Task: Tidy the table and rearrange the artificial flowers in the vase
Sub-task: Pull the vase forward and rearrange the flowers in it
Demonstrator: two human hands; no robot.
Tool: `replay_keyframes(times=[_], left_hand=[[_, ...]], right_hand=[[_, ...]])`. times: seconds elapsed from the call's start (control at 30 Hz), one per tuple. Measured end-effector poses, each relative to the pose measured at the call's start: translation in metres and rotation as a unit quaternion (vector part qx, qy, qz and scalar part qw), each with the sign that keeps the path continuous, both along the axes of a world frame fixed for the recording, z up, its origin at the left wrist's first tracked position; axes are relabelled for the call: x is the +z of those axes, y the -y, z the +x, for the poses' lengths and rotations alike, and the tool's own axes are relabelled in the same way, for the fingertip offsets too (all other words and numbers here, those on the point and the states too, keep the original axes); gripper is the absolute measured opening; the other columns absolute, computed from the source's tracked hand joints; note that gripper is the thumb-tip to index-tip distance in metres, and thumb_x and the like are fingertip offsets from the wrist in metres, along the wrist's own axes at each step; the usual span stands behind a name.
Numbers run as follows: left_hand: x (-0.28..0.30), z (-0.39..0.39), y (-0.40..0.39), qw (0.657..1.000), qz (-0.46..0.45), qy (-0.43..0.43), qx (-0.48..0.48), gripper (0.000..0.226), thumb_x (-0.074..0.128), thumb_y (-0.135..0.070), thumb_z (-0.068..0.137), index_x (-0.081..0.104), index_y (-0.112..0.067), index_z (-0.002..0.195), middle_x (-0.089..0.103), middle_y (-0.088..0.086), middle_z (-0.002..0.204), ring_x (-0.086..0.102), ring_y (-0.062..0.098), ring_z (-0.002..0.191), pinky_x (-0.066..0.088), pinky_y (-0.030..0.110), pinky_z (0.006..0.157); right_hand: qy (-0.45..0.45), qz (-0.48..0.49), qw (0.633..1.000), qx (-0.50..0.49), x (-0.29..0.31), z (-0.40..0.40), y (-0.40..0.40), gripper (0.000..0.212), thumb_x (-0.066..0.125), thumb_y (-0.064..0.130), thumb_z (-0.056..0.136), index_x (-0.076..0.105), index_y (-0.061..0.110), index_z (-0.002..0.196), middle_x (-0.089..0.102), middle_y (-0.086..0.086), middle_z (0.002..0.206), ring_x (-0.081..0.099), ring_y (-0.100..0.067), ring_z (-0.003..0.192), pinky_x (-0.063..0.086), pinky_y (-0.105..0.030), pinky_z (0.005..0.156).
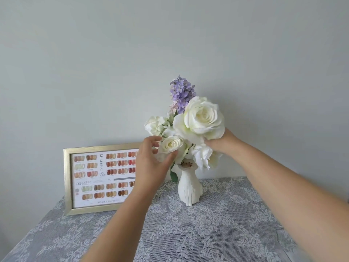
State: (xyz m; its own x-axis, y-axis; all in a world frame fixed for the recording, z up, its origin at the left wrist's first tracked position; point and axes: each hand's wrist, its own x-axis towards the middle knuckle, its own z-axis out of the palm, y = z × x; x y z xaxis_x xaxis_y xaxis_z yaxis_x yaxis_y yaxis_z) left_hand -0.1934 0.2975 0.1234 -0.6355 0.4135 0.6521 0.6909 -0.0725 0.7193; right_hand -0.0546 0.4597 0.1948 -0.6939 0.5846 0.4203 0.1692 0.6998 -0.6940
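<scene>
Apparently nearly done: the table point(226, 233) looks tidy, the flowers point(203, 118) stand in the vase point(189, 188). Left hand point(151, 157), grip apart, cups a small rose point(171, 144); right hand point(220, 142) (fingers hidden, grip unclear) sits just under the big bloom.

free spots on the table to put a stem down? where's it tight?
Free: the lace tablecloth in front of the vase, and the stretch right of the vase. Tight: between vase and gold frame, where the left hand cups a small white rose; the right hand is under the large rose.
</scene>
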Motion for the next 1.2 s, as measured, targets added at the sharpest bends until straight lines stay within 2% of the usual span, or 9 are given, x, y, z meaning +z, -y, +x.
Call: replay_keyframes(times=[0.13,0.3,0.53,0.73,0.83,0.9,1.0,1.1,1.2], left_hand=[[0.001,0.001,0.0,1.0,-0.004,-0.006,0.001,0.053,0.083,-0.041,0.073,0.047,-0.043,0.113,0.056,-0.017,0.109,0.055,-0.001,0.097,0.047,0.023,0.074],[0.002,0.004,-0.001,1.0,-0.009,0.0,-0.009,0.053,0.083,-0.04,0.075,0.046,-0.043,0.112,0.056,-0.013,0.111,0.056,0.003,0.099,0.048,0.023,0.073],[0.003,0.008,0.001,1.0,-0.016,-0.005,-0.012,0.052,0.081,-0.043,0.075,0.044,-0.048,0.11,0.055,-0.014,0.113,0.053,-0.004,0.098,0.041,0.014,0.068],[0.002,0.01,0.002,1.0,-0.016,-0.01,-0.013,0.051,0.081,-0.044,0.075,0.044,-0.047,0.11,0.054,-0.014,0.113,0.053,-0.004,0.098,0.044,0.018,0.072],[0.004,0.01,0.002,1.0,-0.014,-0.001,-0.02,0.051,0.081,-0.043,0.075,0.045,-0.047,0.11,0.053,-0.018,0.111,0.051,-0.007,0.098,0.043,0.017,0.07],[0.003,0.011,0.003,1.0,-0.012,-0.001,-0.02,0.05,0.081,-0.042,0.076,0.046,-0.046,0.111,0.053,-0.018,0.111,0.051,-0.008,0.098,0.042,0.016,0.07],[0.003,0.012,0.002,1.0,-0.01,-0.001,-0.019,0.05,0.081,-0.039,0.076,0.046,-0.044,0.111,0.054,-0.013,0.113,0.053,-0.003,0.099,0.043,0.017,0.071],[0.001,0.015,0.0,1.0,-0.003,0.003,-0.022,0.05,0.081,-0.034,0.076,0.047,-0.041,0.111,0.056,-0.007,0.115,0.056,0.006,0.1,0.045,0.019,0.073],[0.0,0.02,0.0,1.0,0.002,0.005,-0.023,0.048,0.081,-0.036,0.076,0.048,-0.041,0.11,0.055,-0.009,0.113,0.055,0.003,0.099,0.043,0.017,0.07]], right_hand=[[0.085,0.061,0.994,-0.016,0.006,-0.004,0.0,0.011,0.058,0.019,0.09,0.054,0.019,0.08,0.054,0.002,0.075,0.052,-0.008,0.069,0.041,-0.003,0.056],[0.098,0.065,0.993,-0.009,0.013,-0.005,0.006,0.033,0.058,0.005,0.087,0.048,0.023,0.061,0.047,0.008,0.06,0.045,-0.005,0.056,0.036,-0.005,0.043],[0.166,0.082,0.982,-0.03,0.019,-0.014,0.01,0.012,0.06,0.013,0.087,0.053,0.016,0.078,0.051,0.001,0.076,0.05,-0.02,0.082,0.049,-0.036,0.079],[0.302,0.205,0.922,-0.126,0.02,-0.015,0.014,0.016,0.05,0.035,0.089,0.054,0.019,0.093,0.057,0.001,0.09,0.056,-0.025,0.105,0.037,-0.031,0.086],[0.209,0.124,0.965,-0.097,0.023,0.01,0.014,0.017,0.067,0.039,0.078,0.06,0.026,0.087,0.063,0.008,0.088,0.059,-0.022,0.104,0.042,-0.031,0.09],[0.09,0.045,0.994,-0.043,0.019,0.037,0.019,0.044,0.077,0.037,0.067,0.06,0.037,0.108,0.064,0.011,0.108,0.055,-0.016,0.112,0.043,-0.03,0.091],[-0.003,0.197,0.976,-0.088,0.005,0.062,0.04,0.085,0.074,0.037,0.066,0.032,0.04,0.14,0.043,0.003,0.135,0.038,-0.024,0.123,0.034,-0.037,0.098],[-0.096,0.364,0.924,-0.069,-0.009,0.06,0.063,0.074,0.076,0.032,0.072,0.043,0.029,0.138,0.039,-0.003,0.14,0.043,-0.028,0.116,0.037,-0.038,0.099],[-0.143,0.383,0.911,-0.054,-0.017,0.048,0.063,0.044,0.075,0.013,0.079,0.064,0.014,0.121,0.051,-0.012,0.131,0.054,-0.03,0.106,0.048,-0.039,0.091]])
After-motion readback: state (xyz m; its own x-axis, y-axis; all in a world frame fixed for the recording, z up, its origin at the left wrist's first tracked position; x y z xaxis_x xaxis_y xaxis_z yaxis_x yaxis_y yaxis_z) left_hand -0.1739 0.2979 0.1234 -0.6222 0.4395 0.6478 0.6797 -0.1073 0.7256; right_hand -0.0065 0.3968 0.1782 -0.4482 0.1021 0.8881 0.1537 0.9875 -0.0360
